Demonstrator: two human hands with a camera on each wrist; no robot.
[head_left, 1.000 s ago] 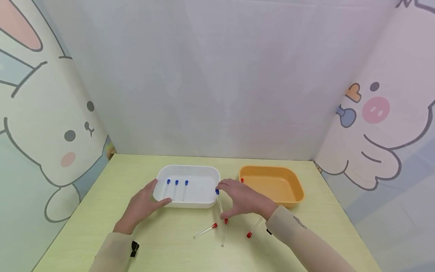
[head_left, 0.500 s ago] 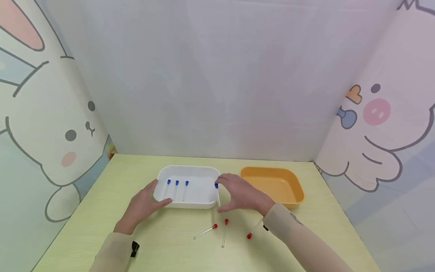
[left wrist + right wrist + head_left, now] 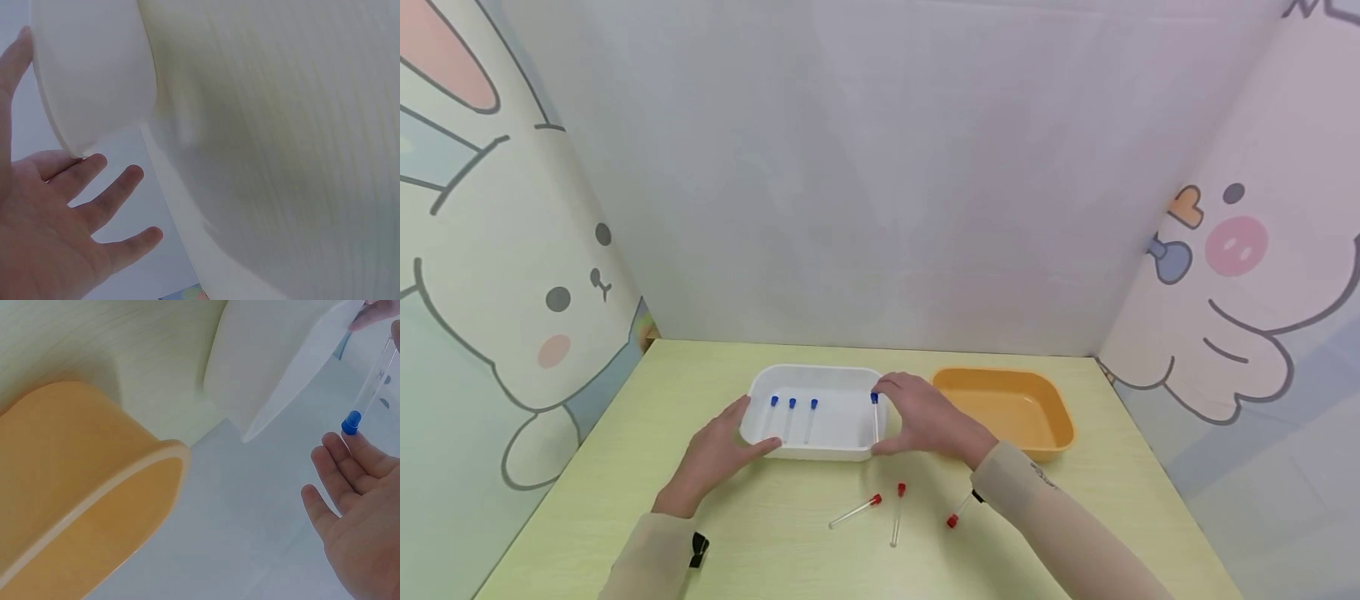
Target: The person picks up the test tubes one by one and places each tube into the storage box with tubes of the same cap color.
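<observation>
My right hand (image 3: 925, 417) pinches a clear test tube (image 3: 876, 420) with a blue cap lengthwise, thumb at the bottom end and a fingertip at the cap. The tube hangs over the right end of a white tray (image 3: 842, 454). In the right wrist view, the blue cap (image 3: 351, 423) rests against a fingertip. My left hand (image 3: 715, 446) holds the tray's left front corner, the thumb on the front rim and fingers at the left side; the left wrist view shows its other fingers (image 3: 119, 190) spread loosely. Several blue-capped tubes (image 3: 791, 421) lie side by side in the tray's left half.
An orange tray (image 3: 1015, 408) stands to the right, partly behind my right hand. Loose red-capped tubes lie on the table in front: one slanted tube (image 3: 855, 511), a lengthwise tube (image 3: 897, 517), and one with its red cap (image 3: 952, 521) near my right sleeve.
My right hand has carried the blue-capped tube away from me and slightly left, from in front of the white tray's right corner to over its right end. The left hand stays at the tray.
</observation>
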